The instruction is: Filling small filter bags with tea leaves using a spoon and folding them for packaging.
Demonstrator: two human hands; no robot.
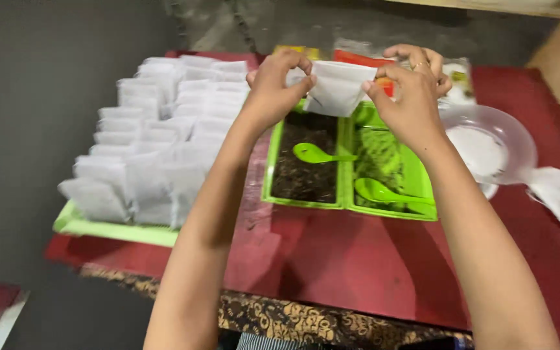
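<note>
Upper centre: I am pinching a white pouch (339, 87) between left hand (273, 91) and right hand (409, 97); green trays (345, 194) lying below; filled pouches (157, 149) stacking left.

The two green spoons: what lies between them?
In the head view, the shared green wall of the two trays divides the left spoon in dark material from the right spoon.

Home packing table (358, 259), filled sachets (157, 136), herb trays (348, 204)

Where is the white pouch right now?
The pouch is held up between both hands, left hand and right hand, above the two green trays.
</note>
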